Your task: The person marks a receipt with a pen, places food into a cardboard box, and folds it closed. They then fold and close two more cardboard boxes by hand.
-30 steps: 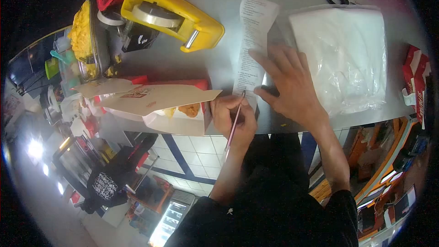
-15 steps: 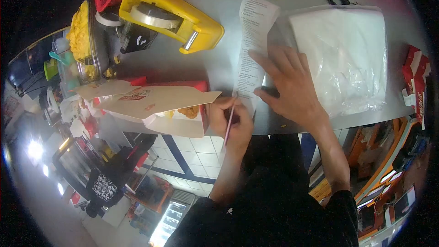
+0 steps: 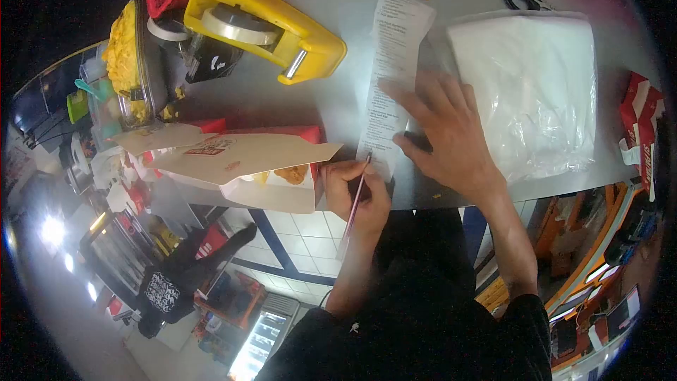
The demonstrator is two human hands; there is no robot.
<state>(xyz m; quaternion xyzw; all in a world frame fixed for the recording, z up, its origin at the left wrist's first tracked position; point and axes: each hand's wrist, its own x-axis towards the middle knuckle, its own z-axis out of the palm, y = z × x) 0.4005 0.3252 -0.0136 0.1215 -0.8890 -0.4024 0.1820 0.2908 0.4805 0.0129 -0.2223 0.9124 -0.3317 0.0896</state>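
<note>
Left hand [image 3: 374, 201] has the pen [image 3: 357, 197] in a writing pinch, low on the barrel near the tip, back end leaning toward the body. A low grip likely buys fine tip control. The tip is at the receipt [image 3: 391, 63], near its lower end. Can't confirm any ink at this scale.

Right hand [image 3: 451, 137] is palm down, fingers spread, grasping nothing. Index reaches over the strip, thumb by its right edge. Reads as a paper hold: thin loose strip, would probably skid under the pen otherwise. Contact pressure can't be judged.

Receipt lies on the table [image 3: 338, 109], lengthwise away from the body, between the tape dispenser [image 3: 314, 42] and the bags [image 3: 525, 92]. Its near end sits by the table's front edge, presumably so the left hand can write without a long reach. Box [image 3: 247, 159] is just left of the left hand, flap raised, chicken [image 3: 291, 174] visible inside. Bags lie flat in a stack right of the right hand, out of the writing area.

Looks: long, narrow, white, rows of small dark print across the width, slight tilt to the right at the far end. That end is a bit curled, not fully flat. Print too small to read. Left hand hides part of the near end; right hand's fingers cover some of the middle.
</note>
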